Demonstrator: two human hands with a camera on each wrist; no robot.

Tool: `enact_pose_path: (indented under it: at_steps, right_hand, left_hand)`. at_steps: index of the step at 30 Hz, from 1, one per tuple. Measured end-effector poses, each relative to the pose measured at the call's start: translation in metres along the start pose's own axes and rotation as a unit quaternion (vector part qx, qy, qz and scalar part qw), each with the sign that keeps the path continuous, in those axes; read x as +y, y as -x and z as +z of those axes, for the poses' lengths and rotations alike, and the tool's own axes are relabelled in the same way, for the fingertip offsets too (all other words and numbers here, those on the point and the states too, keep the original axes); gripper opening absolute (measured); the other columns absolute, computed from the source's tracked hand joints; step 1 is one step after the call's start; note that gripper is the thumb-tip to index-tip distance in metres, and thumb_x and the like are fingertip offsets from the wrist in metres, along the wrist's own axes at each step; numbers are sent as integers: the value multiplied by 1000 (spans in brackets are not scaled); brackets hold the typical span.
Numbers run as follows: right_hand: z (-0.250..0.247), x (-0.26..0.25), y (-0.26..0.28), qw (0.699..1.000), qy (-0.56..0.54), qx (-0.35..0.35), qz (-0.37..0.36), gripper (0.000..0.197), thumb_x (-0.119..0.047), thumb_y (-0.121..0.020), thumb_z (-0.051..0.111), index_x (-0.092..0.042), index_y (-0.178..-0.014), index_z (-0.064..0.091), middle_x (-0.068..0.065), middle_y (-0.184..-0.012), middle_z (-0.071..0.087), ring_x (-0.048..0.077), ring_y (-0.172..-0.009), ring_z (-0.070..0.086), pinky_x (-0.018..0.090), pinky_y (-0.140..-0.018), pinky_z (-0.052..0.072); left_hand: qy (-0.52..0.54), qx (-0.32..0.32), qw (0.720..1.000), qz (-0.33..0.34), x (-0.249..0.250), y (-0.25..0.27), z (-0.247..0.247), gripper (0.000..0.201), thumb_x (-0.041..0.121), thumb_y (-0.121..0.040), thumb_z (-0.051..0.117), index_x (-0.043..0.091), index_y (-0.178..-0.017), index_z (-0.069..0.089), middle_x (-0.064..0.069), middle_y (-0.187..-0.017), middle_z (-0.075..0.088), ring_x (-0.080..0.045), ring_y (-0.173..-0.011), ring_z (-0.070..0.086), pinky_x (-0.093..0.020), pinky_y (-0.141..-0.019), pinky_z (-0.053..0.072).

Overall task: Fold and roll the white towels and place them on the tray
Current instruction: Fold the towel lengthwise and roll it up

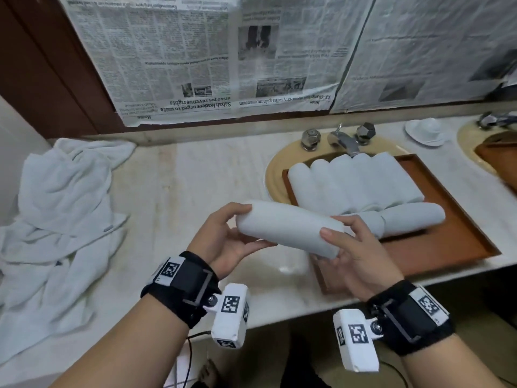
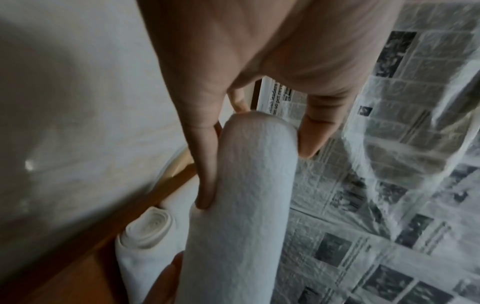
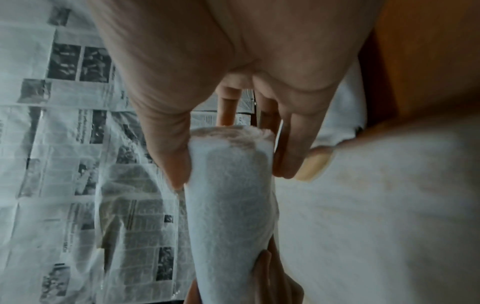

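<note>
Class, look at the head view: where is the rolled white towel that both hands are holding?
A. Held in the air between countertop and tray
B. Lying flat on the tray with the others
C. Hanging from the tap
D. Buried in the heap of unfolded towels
A: the left hand and right hand grip the ends of the rolled towel, lifted clear of the tray.

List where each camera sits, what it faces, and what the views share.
Head: worn on the head, facing down at the counter, tray; both forearms show.
Left wrist: along the left hand gripping the rolled towel.
Right wrist: along the right hand gripping the other end.
Shared: all show that towel; newspaper.
</note>
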State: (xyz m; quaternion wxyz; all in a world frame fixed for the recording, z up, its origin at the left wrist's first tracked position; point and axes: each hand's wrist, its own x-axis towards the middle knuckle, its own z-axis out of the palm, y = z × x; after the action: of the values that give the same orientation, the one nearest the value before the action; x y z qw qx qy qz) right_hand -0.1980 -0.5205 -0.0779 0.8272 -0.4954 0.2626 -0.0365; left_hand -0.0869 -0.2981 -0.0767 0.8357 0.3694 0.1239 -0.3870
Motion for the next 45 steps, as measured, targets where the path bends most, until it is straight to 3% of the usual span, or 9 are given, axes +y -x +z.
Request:
enact_pose_path:
  at_steps: [4,7,12,17,23,29,35,40,45]
  right_hand:
    - [-56,-38,-8,999,-23,-20,-18,39,-2,-72,77,-18,-101,57,-1,-98,76,29,-99,73,48,-85,59]
    - [-102,-66,-19,999,-40,-25,-11,45,1,-69,81,-21,-101,59,4,-111,73,30,-104,72,41,-74,63]
    - [-164,-97,-34,999,-42,-7,-10,41,2,-74,71,-20,-107,59,7,-119,66,34,-112,65,42,-78,62]
    - [-203,-90,-39,999,-24,-17,27,55,1,-58,77,-22,-107,64,12,-124,63,30,-107,65,40,-74,58]
    - [-224,-58,-35,997,41,-51,49,87,-20,-34,101,-13,-109,60,4,-103,72,20,-99,69,32,-74,60]
    - [-225,-58,-40,976,205,-60,45,66,-12,-63,92,-13,-120,58,8,-116,71,22,-107,69,32,-76,61]
    - [-224,-47,-51,958,264,-84,76,76,-33,-63,97,-23,-128,58,-3,-125,71,18,-116,68,50,-96,57]
    - [-220,-37,-52,947,302,-84,66,62,-12,-73,88,-20,-128,60,0,-122,71,7,-110,69,26,-95,57]
    - [-225,-36,-54,944,319,-76,44,56,-12,-77,86,-21,-127,63,-3,-119,72,4,-107,68,16,-89,54]
  left_hand:
    - [2,-19,1000,20,-36,-25,46,65,11,-82,69,-2,-141,48,-30,-140,56,-44,-128,58,-61,-100,52]
    - [-14,-25,999,30,-74,-41,88,52,14,-83,64,3,-133,57,-22,-130,64,-34,-117,63,-50,-94,58]
    - [-34,47,996,61,-122,-68,136,84,16,-60,81,8,-136,48,-21,-134,56,-37,-118,62,-45,-79,58]
    - [-195,56,974,103,-149,-69,130,69,23,-54,83,19,-119,60,-15,-108,62,-26,-93,65,-39,-78,54]
    - [-324,81,933,133,-166,-54,103,51,30,-60,82,21,-107,65,-8,-106,65,-18,-93,68,-28,-75,54]
    - [-434,122,880,148,-164,-51,84,45,39,-66,80,34,-108,68,5,-115,71,-17,-108,66,-49,-92,56]
    - [-472,170,857,116,-173,-46,68,52,47,-68,77,43,-118,66,19,-114,71,-22,-92,70,-35,-89,58]
    - [-498,199,838,101,-181,-42,61,41,27,-85,79,41,-121,61,19,-115,70,-4,-86,68,-18,-81,51]
    - [-555,195,802,107,-185,-42,60,44,50,-83,73,49,-125,59,19,-117,62,4,-94,57,-19,-85,46]
